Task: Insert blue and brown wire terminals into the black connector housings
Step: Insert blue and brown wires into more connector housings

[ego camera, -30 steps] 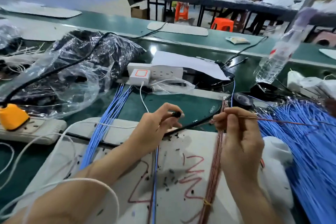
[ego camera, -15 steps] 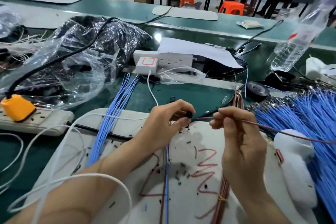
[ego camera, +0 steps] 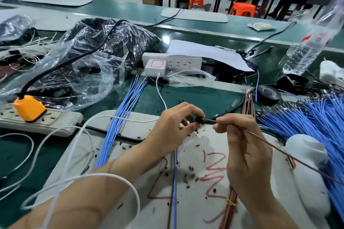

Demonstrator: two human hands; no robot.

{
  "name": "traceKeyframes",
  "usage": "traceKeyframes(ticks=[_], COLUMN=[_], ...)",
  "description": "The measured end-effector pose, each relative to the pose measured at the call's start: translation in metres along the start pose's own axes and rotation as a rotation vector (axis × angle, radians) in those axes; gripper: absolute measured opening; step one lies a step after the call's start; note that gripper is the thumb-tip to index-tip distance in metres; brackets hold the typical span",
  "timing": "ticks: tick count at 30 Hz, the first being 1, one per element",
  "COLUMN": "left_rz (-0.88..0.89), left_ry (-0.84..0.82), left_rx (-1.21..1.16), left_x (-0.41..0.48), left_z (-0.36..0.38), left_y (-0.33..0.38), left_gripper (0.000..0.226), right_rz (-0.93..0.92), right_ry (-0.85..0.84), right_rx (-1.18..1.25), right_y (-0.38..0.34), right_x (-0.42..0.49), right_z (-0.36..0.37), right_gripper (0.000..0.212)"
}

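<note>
My left hand pinches the tiny black housing; my right hand pinches the bendy-looking brown wire near its tip.

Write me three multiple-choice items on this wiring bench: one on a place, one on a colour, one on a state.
1. Where is the orange plug? A in the white power strip; B in a plastic bag; C on a stool.
2. What colour is the wire that the right hand pinches? A blue; B brown; C white.
3. What is the left hand doing? A lying flat; B gripping the black connector housing; C lifting a bottle.
Key: 1 A, it stands in the strip's sockets; 2 B, a brown strand leaves its fingertips; 3 B, fingers curl round the housing.
</note>
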State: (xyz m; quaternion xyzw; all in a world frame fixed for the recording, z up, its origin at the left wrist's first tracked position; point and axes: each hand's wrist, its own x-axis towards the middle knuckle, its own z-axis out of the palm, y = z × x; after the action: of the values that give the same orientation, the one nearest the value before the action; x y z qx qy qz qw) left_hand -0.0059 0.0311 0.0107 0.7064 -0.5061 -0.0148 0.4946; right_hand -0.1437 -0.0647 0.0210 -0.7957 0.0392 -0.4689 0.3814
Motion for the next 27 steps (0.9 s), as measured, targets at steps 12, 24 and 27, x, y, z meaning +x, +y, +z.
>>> traceKeyframes(ticks=[12, 24, 27], left_rz=[0.027, -0.018, -0.021], left_ry=[-0.017, -0.024, -0.041], left_rx=[-0.007, -0.030, -0.038], left_x=[0.0002, -0.0016, -0.0014], left_z=[0.0007, 0.0008, 0.0008], left_y=[-0.0013, -0.0014, -0.0024], left_gripper=[0.015, 0.038, 0.020], right_rz=[-0.002, 0.350, 0.389], right_ry=[-0.057, 0.009, 0.000], right_rx=[-0.060, 0.252, 0.333], right_y=[0.0049, 0.0090, 0.0078], right_x=[0.0005, 0.0011, 0.0014], right_z=[0.0026, 0.0025, 0.0028], right_gripper=[0.022, 0.023, 0.024])
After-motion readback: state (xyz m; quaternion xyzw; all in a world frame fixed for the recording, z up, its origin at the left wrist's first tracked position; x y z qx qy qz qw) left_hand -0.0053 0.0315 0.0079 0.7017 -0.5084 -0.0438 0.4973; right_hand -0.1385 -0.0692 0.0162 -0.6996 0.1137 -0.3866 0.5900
